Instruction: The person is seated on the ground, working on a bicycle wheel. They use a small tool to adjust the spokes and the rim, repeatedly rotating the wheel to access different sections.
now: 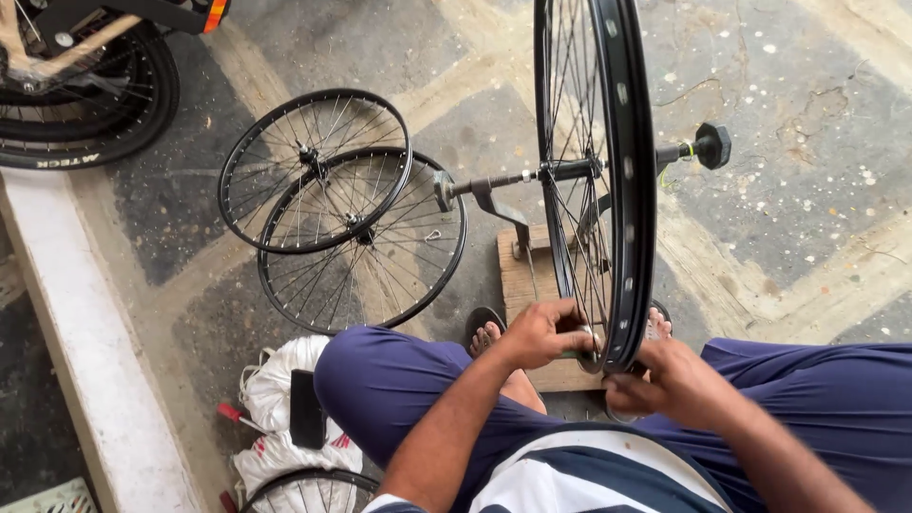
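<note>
1. Bags: white sacks [280, 380] at lower left of the frame on the floor, red print partly showing, a flat black rectangular object [306, 409] lying on top; red-handled tool [233, 414] just beside them.
2. Black wheel rim [622, 190] stands upright at centre right, mounted on a truing stand axle [532, 177] with a black knob [712, 145] at its right end; wooden base [532, 285] under it.
3. Left hand [541, 332] at bottom centre, fingers curled, grip closed on a small tool at the spokes beside the rim's lower edge.
4. Right hand [665, 380] just right of the rim's bottom, fingers bent and touching the rim; cannot tell if its grip is clenched.
5. Two loose spoked wheels [342, 228] overlap flat on the floor, centre left.
6. Tyre [90, 104] with white lettering at upper left.
7. Sandalled feet [484, 332] beside the base.
</note>
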